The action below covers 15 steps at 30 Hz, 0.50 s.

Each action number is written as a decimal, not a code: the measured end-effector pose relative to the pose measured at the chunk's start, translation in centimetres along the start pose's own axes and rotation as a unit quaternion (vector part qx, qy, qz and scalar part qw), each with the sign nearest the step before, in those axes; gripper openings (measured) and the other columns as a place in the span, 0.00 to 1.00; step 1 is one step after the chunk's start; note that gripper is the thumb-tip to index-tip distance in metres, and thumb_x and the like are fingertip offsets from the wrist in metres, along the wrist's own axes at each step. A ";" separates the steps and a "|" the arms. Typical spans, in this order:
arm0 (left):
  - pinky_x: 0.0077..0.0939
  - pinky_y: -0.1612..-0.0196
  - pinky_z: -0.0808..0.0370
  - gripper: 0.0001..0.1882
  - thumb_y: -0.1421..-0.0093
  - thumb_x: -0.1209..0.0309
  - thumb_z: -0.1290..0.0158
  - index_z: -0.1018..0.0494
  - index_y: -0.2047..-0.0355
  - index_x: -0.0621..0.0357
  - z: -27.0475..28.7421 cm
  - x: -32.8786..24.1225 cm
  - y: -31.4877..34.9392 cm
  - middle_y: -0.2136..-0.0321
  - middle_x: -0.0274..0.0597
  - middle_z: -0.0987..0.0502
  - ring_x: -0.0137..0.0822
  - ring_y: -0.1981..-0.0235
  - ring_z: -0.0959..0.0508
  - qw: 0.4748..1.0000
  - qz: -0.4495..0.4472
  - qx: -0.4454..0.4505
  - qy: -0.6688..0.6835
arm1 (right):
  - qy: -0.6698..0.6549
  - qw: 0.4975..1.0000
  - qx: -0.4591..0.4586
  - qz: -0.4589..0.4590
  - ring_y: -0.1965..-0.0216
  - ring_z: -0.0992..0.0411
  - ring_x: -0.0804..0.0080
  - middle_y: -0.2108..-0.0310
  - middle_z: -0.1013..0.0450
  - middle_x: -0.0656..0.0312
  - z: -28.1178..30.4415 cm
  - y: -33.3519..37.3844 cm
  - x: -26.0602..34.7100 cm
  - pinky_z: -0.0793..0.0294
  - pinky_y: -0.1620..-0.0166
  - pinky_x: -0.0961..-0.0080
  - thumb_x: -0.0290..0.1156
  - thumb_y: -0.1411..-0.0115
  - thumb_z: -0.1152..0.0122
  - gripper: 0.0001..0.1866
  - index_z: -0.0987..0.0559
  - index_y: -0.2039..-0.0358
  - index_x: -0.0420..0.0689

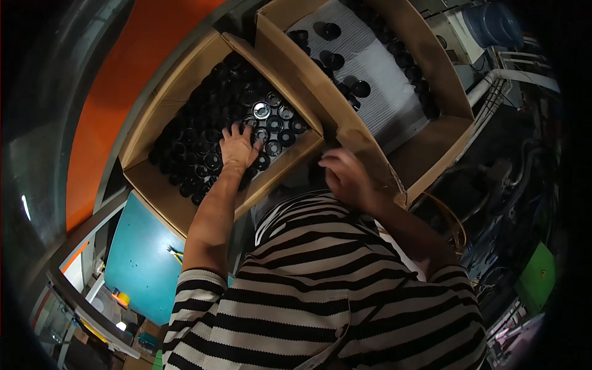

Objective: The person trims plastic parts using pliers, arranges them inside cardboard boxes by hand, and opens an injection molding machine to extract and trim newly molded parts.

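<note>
Black round parts, packed in the left-hand carton, too many and too dark to count, with one gleaming part [261, 110] catching the light! Two cartons in all: the left carton [279, 168] and the right carton [445, 71], its white ridged sheet [385, 83] dotted with more dark pieces. Two hands: the left hand [239, 148], arm outstretched, palm down, spreads its fingers over the parts; can't tell whether it grips one. The right hand [348, 176], elbow bent, hangs near the torso, fingers curled, contents unclear.
</note>
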<state>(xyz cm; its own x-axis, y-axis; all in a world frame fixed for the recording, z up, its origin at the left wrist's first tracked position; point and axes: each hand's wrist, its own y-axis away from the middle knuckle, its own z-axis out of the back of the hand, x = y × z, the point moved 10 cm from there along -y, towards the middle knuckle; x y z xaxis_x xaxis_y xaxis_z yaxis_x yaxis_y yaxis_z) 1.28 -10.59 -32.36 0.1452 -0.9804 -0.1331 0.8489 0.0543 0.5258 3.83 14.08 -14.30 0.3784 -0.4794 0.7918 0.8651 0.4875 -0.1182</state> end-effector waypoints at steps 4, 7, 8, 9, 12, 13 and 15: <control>0.52 0.42 0.32 0.38 0.49 0.58 0.39 0.39 0.38 0.44 0.1 -0.2 0.2 0.39 0.49 0.40 0.60 0.39 0.40 0.999 -0.048 -0.004 -0.022 | 0.095 0.993 0.055 0.031 0.55 0.30 0.53 0.52 0.31 0.56 -8.6 -6.3 -1.8 0.27 0.55 0.65 0.21 0.48 0.40 0.18 0.24 0.55 0.44; 0.51 0.44 0.31 0.36 0.50 0.63 0.39 0.37 0.40 0.43 0.0 -0.2 0.1 0.40 0.48 0.39 0.60 0.39 0.40 0.998 -0.037 -0.033 -0.045 | 0.213 0.968 0.132 -0.024 0.53 0.31 0.51 0.45 0.36 0.56 -14.2 -9.6 -5.1 0.25 0.57 0.64 0.24 0.50 0.37 0.21 0.23 0.53 0.49; 0.51 0.44 0.31 0.36 0.50 0.63 0.39 0.37 0.40 0.43 -0.3 0.2 0.0 0.40 0.48 0.39 0.60 0.39 0.40 0.998 -0.036 -0.027 -0.046 | 0.260 0.949 0.167 -0.056 0.52 0.32 0.50 0.42 0.39 0.57 -15.8 -9.9 -6.7 0.25 0.57 0.63 0.26 0.51 0.35 0.21 0.23 0.53 0.51; 0.51 0.44 0.30 0.36 0.51 0.65 0.39 0.36 0.40 0.43 -0.6 0.4 -0.2 0.40 0.48 0.39 0.60 0.39 0.40 0.998 -0.041 -0.014 -0.055 | 0.258 0.949 0.171 -0.059 0.52 0.32 0.50 0.42 0.39 0.57 -16.6 -10.1 -7.4 0.25 0.57 0.63 0.26 0.51 0.35 0.21 0.23 0.53 0.51; 0.50 0.44 0.30 0.35 0.52 0.68 0.39 0.35 0.41 0.43 -1.2 0.8 -0.7 0.40 0.48 0.39 0.60 0.39 0.39 0.995 -0.057 0.013 -0.076 | 0.308 0.914 0.262 -0.048 0.52 0.31 0.49 0.40 0.42 0.57 -19.7 -9.5 -9.7 0.23 0.59 0.60 0.26 0.50 0.36 0.22 0.23 0.52 0.56; 0.50 0.44 0.29 0.35 0.53 0.69 0.38 0.35 0.42 0.43 -0.9 0.7 -0.8 0.40 0.48 0.39 0.61 0.40 0.39 0.995 -0.075 0.001 -0.070 | 0.308 0.913 0.261 -0.052 0.52 0.31 0.49 0.40 0.42 0.57 -20.0 -9.8 -10.6 0.23 0.59 0.60 0.26 0.50 0.36 0.22 0.23 0.52 0.56; 0.49 0.45 0.29 0.36 0.54 0.71 0.38 0.34 0.42 0.43 -0.8 0.5 -0.8 0.40 0.48 0.39 0.62 0.41 0.38 0.993 -0.108 -0.021 -0.053 | 0.312 0.909 0.273 -0.043 0.51 0.31 0.50 0.40 0.41 0.58 -21.0 -10.3 -12.0 0.23 0.58 0.59 0.27 0.47 0.39 0.21 0.24 0.51 0.58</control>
<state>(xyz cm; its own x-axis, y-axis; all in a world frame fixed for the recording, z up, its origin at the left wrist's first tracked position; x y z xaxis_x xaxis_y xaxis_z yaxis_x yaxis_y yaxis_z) 1.09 -10.94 -33.56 -0.0946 -0.9844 -0.1483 0.8748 -0.1533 0.4596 -2.67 -0.46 -35.14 0.5784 -0.7699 0.2699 0.6715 0.6371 0.3784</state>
